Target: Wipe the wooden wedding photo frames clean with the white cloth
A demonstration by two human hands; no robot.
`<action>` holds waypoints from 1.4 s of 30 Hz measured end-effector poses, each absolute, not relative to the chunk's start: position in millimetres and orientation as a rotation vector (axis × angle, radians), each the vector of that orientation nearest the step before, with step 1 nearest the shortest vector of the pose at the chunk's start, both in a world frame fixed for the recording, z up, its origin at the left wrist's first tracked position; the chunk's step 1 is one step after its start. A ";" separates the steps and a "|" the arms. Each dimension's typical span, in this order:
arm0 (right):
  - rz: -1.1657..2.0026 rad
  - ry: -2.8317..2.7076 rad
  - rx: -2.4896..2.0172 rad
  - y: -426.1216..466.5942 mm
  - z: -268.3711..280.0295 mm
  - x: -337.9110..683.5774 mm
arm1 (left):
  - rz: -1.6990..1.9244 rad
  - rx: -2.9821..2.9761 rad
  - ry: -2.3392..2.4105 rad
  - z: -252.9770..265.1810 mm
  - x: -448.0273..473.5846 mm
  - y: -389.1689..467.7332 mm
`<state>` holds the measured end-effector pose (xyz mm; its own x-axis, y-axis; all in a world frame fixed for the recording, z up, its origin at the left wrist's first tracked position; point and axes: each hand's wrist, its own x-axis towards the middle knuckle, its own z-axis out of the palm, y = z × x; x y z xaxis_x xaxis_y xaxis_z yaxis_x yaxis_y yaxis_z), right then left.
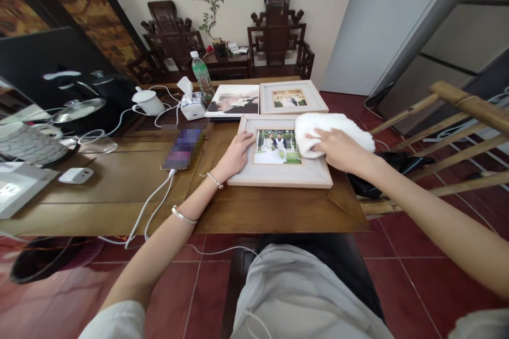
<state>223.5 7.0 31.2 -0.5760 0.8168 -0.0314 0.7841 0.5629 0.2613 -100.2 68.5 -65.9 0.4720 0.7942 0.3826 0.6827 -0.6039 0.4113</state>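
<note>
A pale wooden picture frame [278,176] lies face up near the table's right end, with a photo of two people [277,146] at its centre. My left hand [237,154] rests on the frame's left border, fingers stretched out over it. With my right hand [332,147] I press a fluffy white cloth [345,127] on the frame's right side. The cloth covers the upper right border and hangs past the frame's edge. My right fingers are bent into the cloth, and their tips are partly sunk in it.
Behind lie a second frame [318,96] and a photo panel [234,100]. A green-labelled bottle [202,77], tissue box [193,106], lidded white cup [148,101] and phone [183,149] with a white cable stand leftward on the table [246,212]. A bamboo chair [473,111] is at right.
</note>
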 end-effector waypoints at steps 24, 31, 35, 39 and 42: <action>0.373 2.644 1.411 20.5 22.0 224.7 | 0.884 2.425 1.290 -71.9 -103.7 70.6; 0.278 2.789 1.244 -50.3 28.3 233.9 | 0.833 2.434 1.306 -66.3 -102.4 71.2; 0.257 2.786 1.232 -51.4 24.1 232.9 | 0.795 2.468 1.274 -60.8 -102.7 75.5; 0.247 2.782 1.224 -47.0 26.4 235.1 | 0.770 2.482 1.263 -60.1 -103.7 78.9; 0.204 2.826 1.218 -46.2 30.5 238.9 | 0.781 2.476 1.268 -63.2 -103.8 79.5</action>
<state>238.9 -46.2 30.5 -0.6867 0.7269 -0.0005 0.7193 0.6796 0.1438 -103.8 79.5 -63.2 0.4771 0.8077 0.3464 0.6726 -0.5892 0.4476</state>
